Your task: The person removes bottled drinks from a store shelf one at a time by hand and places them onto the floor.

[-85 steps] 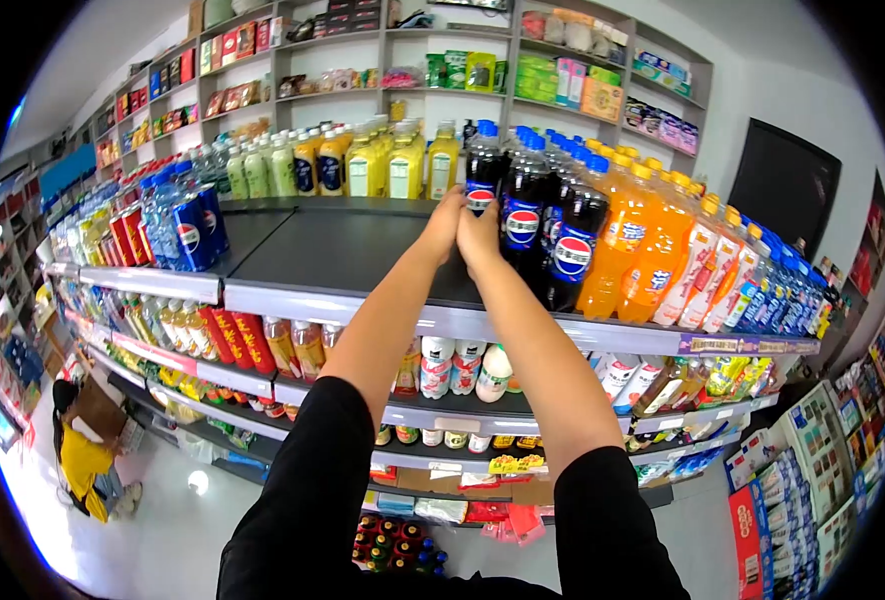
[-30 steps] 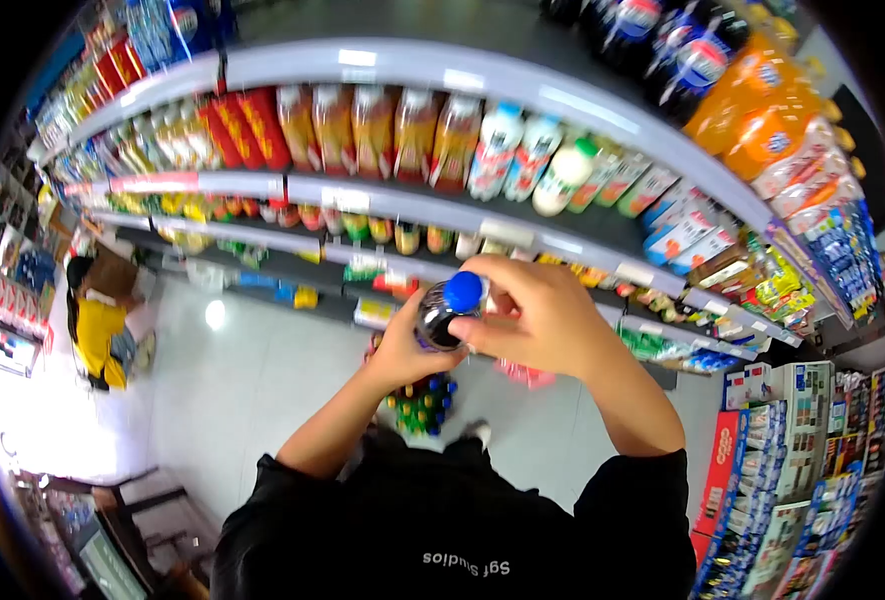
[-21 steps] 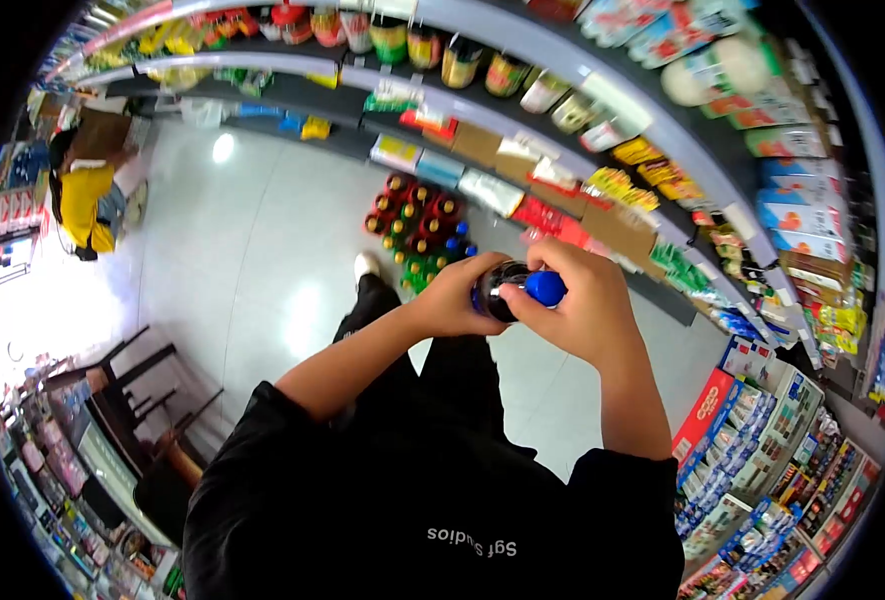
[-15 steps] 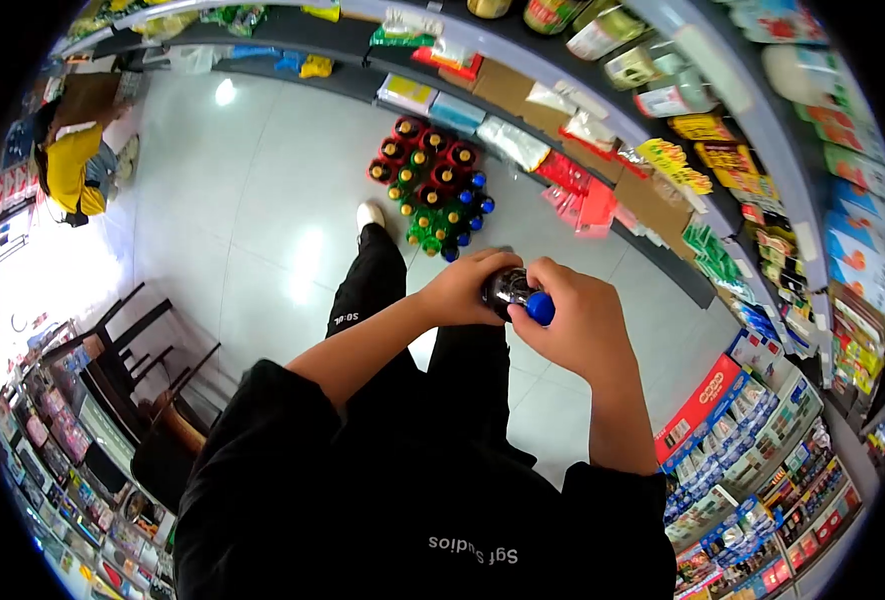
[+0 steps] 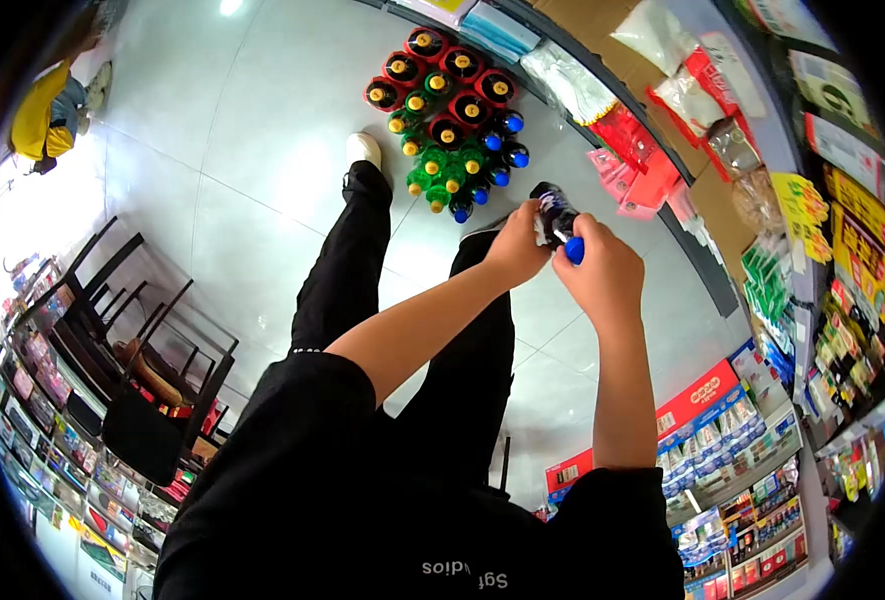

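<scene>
Both hands grip a cola bottle above glossy floor tiles beside shelves.

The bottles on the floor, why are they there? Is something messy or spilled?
Nothing looks spilled. The cluster of bottles stands upright on the shiny floor beside the bottom shelf, not on it, which is the one odd thing. The left hand and right hand hold a dark bottle with a blue cap, tilted.

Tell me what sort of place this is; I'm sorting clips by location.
Most likely a small shop. Packaged goods fill the shelves, capped bottles stand grouped on the tiled floor, and boxed goods line a lower rack. Both hands, left and right, hold a blue-capped bottle.
</scene>
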